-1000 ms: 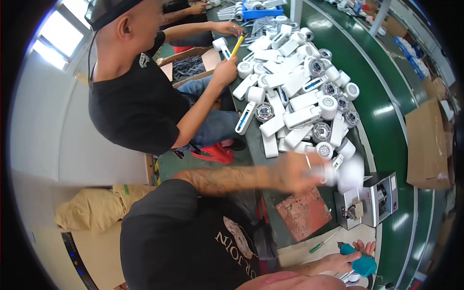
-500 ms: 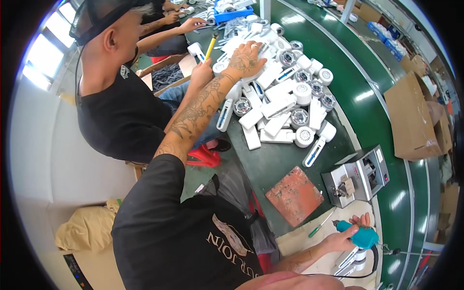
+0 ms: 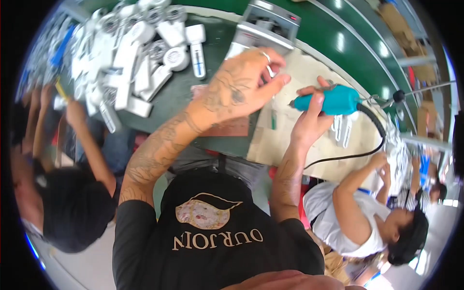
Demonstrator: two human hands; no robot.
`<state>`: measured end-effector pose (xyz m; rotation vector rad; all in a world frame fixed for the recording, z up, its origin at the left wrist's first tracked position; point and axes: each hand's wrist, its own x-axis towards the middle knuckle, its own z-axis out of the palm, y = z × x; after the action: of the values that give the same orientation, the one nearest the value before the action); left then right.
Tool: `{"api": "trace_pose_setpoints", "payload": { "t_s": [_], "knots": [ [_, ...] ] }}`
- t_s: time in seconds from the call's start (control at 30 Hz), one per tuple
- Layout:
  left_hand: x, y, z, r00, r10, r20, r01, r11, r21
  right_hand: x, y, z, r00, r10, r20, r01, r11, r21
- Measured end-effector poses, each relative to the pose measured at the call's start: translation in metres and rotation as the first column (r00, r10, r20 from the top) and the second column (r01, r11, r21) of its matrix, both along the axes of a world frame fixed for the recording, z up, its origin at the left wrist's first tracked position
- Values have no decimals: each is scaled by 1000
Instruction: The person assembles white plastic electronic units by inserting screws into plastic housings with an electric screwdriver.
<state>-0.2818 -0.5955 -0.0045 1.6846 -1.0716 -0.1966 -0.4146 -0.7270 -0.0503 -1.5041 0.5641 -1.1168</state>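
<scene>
My right hand [image 3: 314, 108] is wrapped round a teal electric screwdriver [image 3: 333, 100], whose tip points left toward my other hand. My left hand [image 3: 241, 82] is over the bench just in front of a grey metal machine [image 3: 268, 26], probably a screw feeder. Its fingers are curled, and a small pale thing shows between them, too small and blurred to name. Partly under my left wrist lies a reddish plate [image 3: 227, 126]. Between my hands, a green-handled screwdriver [image 3: 273, 120] rests on a beige sheet [image 3: 266, 145].
A heap of white handheld fans [image 3: 140, 58] covers the bench to the left; one fan [image 3: 197, 50] lies at its edge. More white fans [image 3: 342, 129] lie under the tool's black cable [image 3: 379, 140]. Co-workers sit left and right. A green conveyor [image 3: 338, 38] runs behind.
The view has swung to the right. My left hand has left the heap of fans and come over beside the grey machine. My right hand keeps hold of the electric screwdriver.
</scene>
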Motion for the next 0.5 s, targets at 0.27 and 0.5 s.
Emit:
{"api": "trace_pose_setpoints", "payload": {
  "t_s": [0.27, 0.5],
  "knots": [
    [-89, -159, -86, 944, -314, 97, 234, 850, 472, -109, 24, -1, 961, -275, 2, 272, 950, -155],
    [-110, -226, -128, 984, -5, -177, 65, 940, 335, -141, 18, -14, 951, -309, -18, 308, 950, -57]
  ]
}}
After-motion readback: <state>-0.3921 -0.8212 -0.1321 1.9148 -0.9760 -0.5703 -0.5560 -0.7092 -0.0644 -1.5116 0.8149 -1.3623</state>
